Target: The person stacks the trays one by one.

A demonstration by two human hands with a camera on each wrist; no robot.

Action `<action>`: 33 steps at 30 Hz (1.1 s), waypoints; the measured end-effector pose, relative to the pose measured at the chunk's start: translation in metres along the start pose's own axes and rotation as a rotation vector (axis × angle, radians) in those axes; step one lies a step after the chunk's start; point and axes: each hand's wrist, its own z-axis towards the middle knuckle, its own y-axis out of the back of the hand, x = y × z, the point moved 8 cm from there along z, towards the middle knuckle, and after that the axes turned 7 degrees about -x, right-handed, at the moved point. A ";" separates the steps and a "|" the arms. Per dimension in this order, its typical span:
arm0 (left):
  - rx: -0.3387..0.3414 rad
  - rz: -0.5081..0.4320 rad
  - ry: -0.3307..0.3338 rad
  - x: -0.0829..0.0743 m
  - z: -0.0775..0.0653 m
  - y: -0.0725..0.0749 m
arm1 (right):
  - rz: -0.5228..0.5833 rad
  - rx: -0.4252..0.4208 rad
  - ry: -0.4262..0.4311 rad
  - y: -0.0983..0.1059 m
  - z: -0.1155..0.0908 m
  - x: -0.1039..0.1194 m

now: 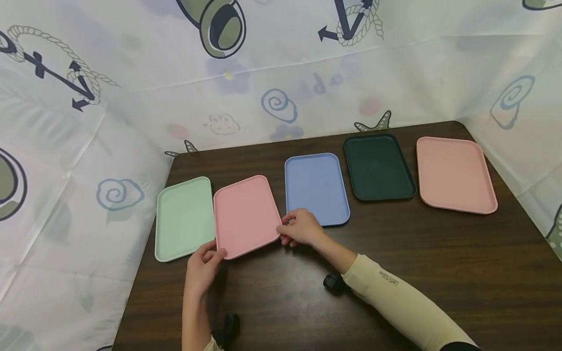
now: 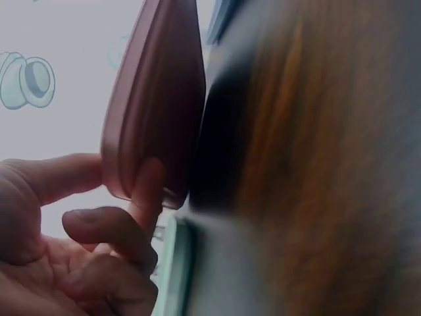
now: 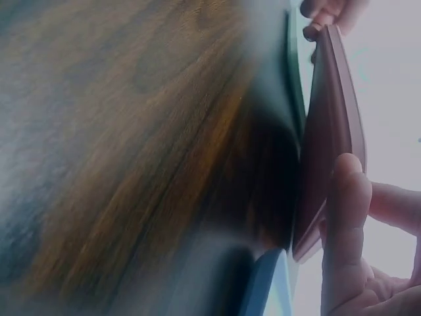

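Note:
Both hands hold a pink tray [image 1: 248,217] by its two near corners. My left hand [image 1: 203,265] pinches the near left corner, thumb on the rim and a finger beneath, as the left wrist view shows. At the near right corner my right hand [image 1: 303,228] grips the edge between thumb and fingers. In the wrist views the pink tray [image 2: 154,99] is tilted, with a dark gap between its underside and the table. A light green tray [image 1: 184,219] lies just left of it, and a blue tray [image 1: 317,189] lies to its right, behind the right hand.
Farther right on the brown wooden table [image 1: 395,273] lie a dark green tray [image 1: 379,167] and a peach-pink tray [image 1: 456,174]. A white patterned cloth [image 1: 175,107] hangs behind the table and along its sides. Black wrist devices [image 1: 335,284] sit at the wrists.

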 end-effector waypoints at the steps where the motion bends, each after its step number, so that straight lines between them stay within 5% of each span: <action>1: 0.027 -0.058 0.012 0.002 -0.002 -0.003 | 0.016 0.006 -0.002 0.002 -0.001 0.000; 6: 0.090 -0.210 0.040 0.003 -0.018 -0.015 | 0.042 0.045 0.002 0.017 -0.014 0.003; 16: 0.149 -0.218 -0.151 -0.032 -0.040 -0.055 | 0.047 0.037 0.077 0.071 -0.048 -0.013; 25: 0.214 -0.009 -0.311 -0.047 -0.052 -0.104 | 0.042 0.045 0.001 0.116 -0.089 -0.057; 33: 0.230 0.185 -0.429 -0.050 -0.058 -0.134 | 0.084 0.032 -0.063 0.130 -0.103 -0.086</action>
